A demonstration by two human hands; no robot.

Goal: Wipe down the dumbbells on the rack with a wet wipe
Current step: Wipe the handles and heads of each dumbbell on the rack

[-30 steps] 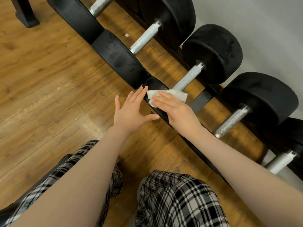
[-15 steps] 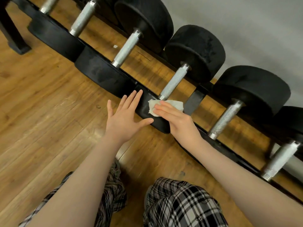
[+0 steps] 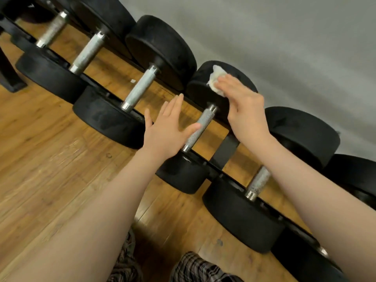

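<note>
The right hand, fingers straight and together, presses a crumpled white wet wipe against the far head of a black dumbbell at upper centre of the frame. The left hand hovers flat with fingers spread just beside its knurled steel handle. Neighbouring dumbbells line the black rack diagonally. No readable writing or brand marks show.

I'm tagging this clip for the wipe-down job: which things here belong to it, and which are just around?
Part of the job:
- wet wipe
- right hand pressing it on the far dumbbell head
- left hand, open above the handle
- rack

Just around:
- wood floor
- grey wall
- white scrap
</note>
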